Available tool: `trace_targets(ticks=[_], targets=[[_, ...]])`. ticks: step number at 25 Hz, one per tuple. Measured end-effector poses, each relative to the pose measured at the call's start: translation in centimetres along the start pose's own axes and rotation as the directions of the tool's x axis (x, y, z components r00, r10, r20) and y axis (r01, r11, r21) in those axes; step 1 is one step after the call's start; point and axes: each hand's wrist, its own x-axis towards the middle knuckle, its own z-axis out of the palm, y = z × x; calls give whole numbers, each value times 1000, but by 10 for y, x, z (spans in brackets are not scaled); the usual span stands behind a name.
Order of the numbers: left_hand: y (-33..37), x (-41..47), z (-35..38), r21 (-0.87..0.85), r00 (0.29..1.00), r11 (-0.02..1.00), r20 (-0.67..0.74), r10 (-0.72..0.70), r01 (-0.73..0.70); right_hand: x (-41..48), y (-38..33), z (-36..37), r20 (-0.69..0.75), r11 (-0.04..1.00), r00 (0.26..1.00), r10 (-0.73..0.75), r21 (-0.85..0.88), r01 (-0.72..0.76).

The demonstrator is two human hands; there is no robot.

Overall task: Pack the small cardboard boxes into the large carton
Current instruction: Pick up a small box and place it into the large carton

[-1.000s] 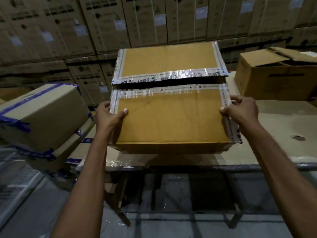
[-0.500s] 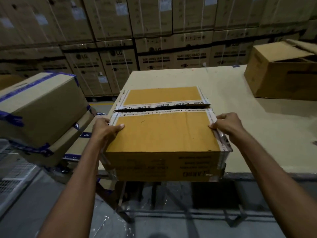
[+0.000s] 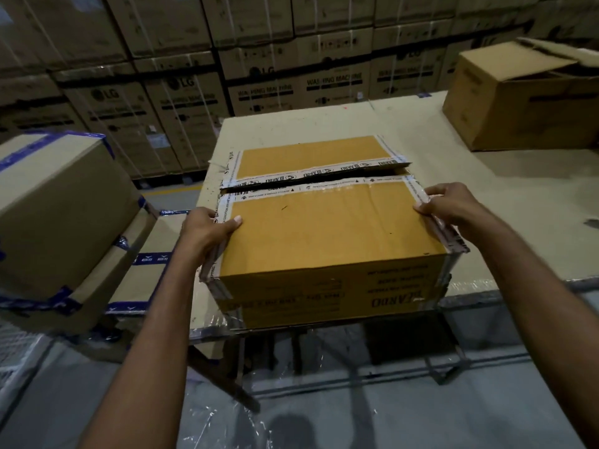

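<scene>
Centre frame, one slit-taped carton [image 3: 324, 231] on the table [image 3: 486, 202] near edge, left hand [image 3: 204, 231] and right hand [image 3: 450, 205] each curled round a top side edge, one open box [image 3: 525, 102] upper right, two blue-taped boxes [image 3: 58, 205] left, stacked cartons [image 3: 259, 43] behind

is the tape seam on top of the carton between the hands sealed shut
No, the top seam of the carton is split open, with a dark gap showing along it.

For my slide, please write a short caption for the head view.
Left hand and right hand hold the taped carton by its sides at the table edge.
</scene>
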Motion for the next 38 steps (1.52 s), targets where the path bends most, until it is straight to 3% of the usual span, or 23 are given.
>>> trace_targets(ticks=[9,13,20,23,27,29,33,36,38], targets=[[6,-27,-2,-242,990,961,6,141,-136,-15,-10,-5,-20,968,1000,7,249,-2],[14,-46,-7,-466,995,881,-94,40,-80,-31,-2,-34,8,911,998,-70,408,60],[-12,-75,-7,-569,987,816,-161,11,-102,-70,34,-39,136,837,985,-107,547,15],[-17,-89,-12,-629,990,770,-139,20,-104,-84,41,-42,163,807,983,-90,590,-24],[-30,-97,-22,-738,1000,674,-10,17,-19,-94,53,-46,234,703,970,-61,700,-125],[-29,-100,-26,-735,1000,678,21,-1,16,-98,50,-48,234,683,972,-13,712,-162],[-5,-110,-34,-681,992,721,95,-86,128,-104,25,-54,258,737,957,134,620,-270],[17,-122,-43,-698,992,705,58,-115,122,-111,6,-63,273,779,951,142,562,-278],[34,-136,-50,-719,996,694,-24,-86,43,-122,-5,-70,238,773,966,103,592,-228]])
